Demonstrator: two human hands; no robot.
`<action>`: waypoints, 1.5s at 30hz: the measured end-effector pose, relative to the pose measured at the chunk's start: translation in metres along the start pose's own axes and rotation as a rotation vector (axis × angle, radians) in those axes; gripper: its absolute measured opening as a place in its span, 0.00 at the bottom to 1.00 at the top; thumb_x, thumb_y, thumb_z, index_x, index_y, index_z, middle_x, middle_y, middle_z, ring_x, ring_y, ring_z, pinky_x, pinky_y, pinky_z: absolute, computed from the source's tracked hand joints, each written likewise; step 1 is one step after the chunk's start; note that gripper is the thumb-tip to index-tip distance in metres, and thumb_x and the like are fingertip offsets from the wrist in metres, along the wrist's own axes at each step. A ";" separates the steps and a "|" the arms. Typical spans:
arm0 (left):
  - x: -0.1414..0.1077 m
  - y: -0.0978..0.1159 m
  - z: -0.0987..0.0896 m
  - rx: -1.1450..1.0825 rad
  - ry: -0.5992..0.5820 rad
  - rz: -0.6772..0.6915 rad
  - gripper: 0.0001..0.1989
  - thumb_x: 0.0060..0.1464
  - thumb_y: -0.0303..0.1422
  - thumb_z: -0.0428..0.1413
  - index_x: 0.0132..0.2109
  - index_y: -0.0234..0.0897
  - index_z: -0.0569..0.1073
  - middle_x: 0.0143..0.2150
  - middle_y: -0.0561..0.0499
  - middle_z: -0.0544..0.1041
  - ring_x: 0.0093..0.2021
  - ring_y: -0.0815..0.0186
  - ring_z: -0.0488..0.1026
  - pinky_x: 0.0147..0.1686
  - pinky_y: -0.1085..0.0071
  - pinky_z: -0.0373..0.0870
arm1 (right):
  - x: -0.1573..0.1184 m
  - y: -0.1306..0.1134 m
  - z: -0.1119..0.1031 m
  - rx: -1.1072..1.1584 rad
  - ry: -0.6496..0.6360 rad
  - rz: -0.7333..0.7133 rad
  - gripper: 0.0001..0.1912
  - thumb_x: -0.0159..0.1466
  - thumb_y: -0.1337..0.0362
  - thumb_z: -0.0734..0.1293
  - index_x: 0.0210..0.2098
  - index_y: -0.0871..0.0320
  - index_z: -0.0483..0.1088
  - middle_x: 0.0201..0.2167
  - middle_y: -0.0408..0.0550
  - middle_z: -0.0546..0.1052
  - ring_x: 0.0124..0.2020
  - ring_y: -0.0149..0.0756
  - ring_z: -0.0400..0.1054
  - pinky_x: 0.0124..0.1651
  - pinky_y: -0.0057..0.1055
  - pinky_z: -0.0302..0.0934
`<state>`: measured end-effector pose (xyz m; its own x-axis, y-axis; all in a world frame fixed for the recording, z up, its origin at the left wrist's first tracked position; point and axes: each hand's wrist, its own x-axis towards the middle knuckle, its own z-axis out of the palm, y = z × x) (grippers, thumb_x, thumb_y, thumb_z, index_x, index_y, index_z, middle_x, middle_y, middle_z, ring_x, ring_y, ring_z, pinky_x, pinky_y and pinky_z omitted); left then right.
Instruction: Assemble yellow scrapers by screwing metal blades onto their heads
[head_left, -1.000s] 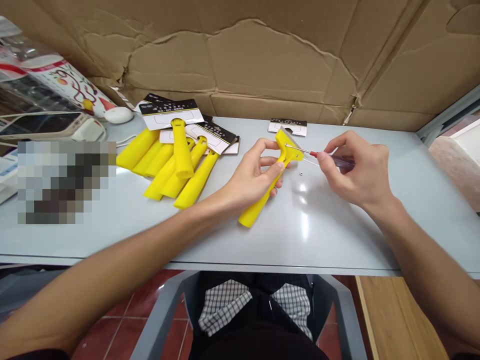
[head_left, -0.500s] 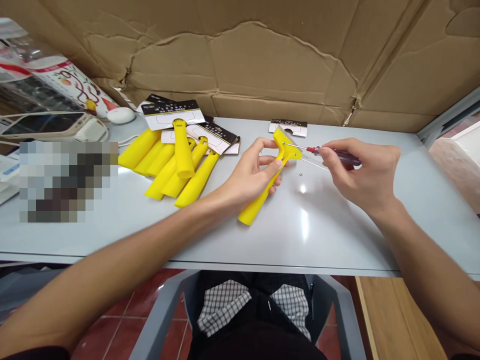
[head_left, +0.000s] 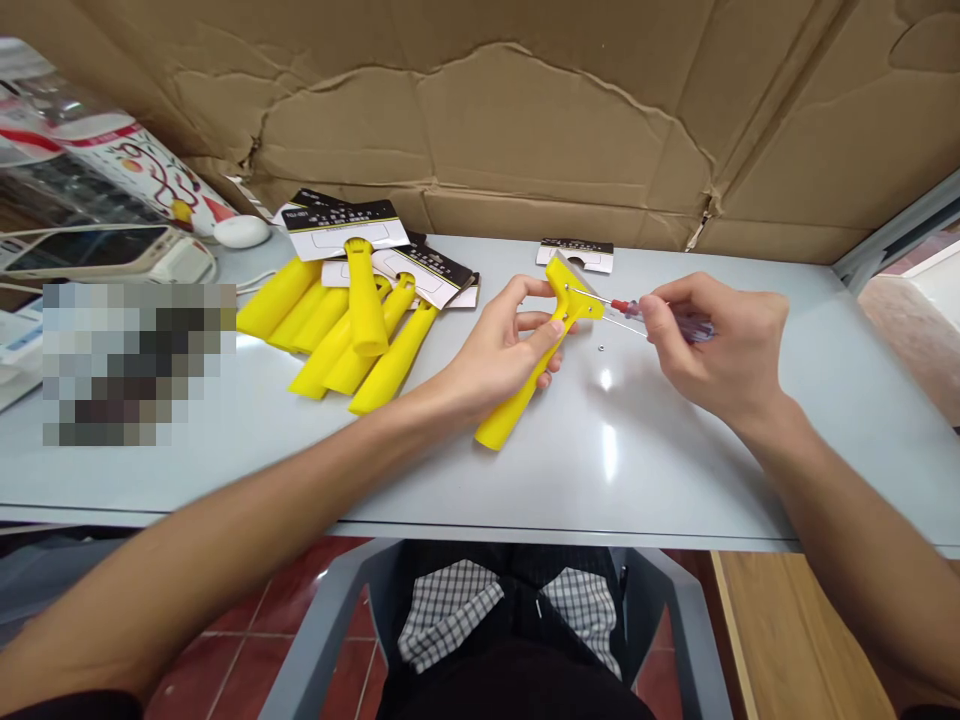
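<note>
My left hand (head_left: 510, 345) is wrapped round a yellow scraper (head_left: 517, 405), its wide head tilted up and away from me. In my right hand (head_left: 709, 345) is a screwdriver with a red and clear handle (head_left: 626, 307). Its thin shaft reaches left to the scraper's head, with the tip at or close to the upper screw; exact contact is too small to tell. A small metal nut (head_left: 601, 348) lies on the table just right of the scraper. Left of my left hand, several yellow handles (head_left: 367, 320) are piled with black-and-white cards (head_left: 345, 232).
A loose card (head_left: 576, 254) lies at the back of the grey table (head_left: 450, 480), before a cardboard sheet (head_left: 525, 130). At the left are a phone (head_left: 97, 250), a white mouse (head_left: 241, 231), plastic bottles (head_left: 112, 135) and a blurred-out item.
The fingers of my right hand and the screwdriver handle have turned slightly. My left hand and the scraper have hardly moved.
</note>
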<state>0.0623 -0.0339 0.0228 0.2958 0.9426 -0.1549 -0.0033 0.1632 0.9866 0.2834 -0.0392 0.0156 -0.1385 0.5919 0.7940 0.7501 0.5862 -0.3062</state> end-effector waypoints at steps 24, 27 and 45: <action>0.000 -0.001 0.001 -0.026 -0.008 -0.002 0.10 0.69 0.26 0.57 0.52 0.42 0.66 0.47 0.44 0.80 0.26 0.73 0.71 0.26 0.72 0.68 | 0.003 0.000 -0.002 0.008 0.020 0.019 0.08 0.65 0.59 0.70 0.31 0.52 0.69 0.16 0.35 0.65 0.15 0.29 0.57 0.22 0.33 0.51; 0.000 -0.001 0.001 -0.024 -0.001 -0.007 0.09 0.69 0.26 0.56 0.52 0.42 0.66 0.47 0.44 0.80 0.26 0.73 0.71 0.25 0.72 0.68 | 0.003 -0.004 -0.002 0.080 -0.002 0.048 0.08 0.61 0.61 0.72 0.36 0.52 0.68 0.23 0.37 0.72 0.18 0.31 0.64 0.23 0.33 0.56; -0.001 -0.001 0.000 -0.039 -0.006 -0.006 0.10 0.67 0.27 0.59 0.51 0.42 0.66 0.47 0.44 0.80 0.27 0.72 0.71 0.26 0.72 0.68 | 0.003 -0.003 -0.001 0.047 0.019 0.066 0.09 0.62 0.60 0.71 0.31 0.50 0.65 0.21 0.37 0.71 0.17 0.31 0.62 0.22 0.33 0.56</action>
<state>0.0625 -0.0348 0.0224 0.3018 0.9399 -0.1600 -0.0384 0.1797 0.9830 0.2817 -0.0401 0.0194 -0.0771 0.6194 0.7813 0.7261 0.5719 -0.3818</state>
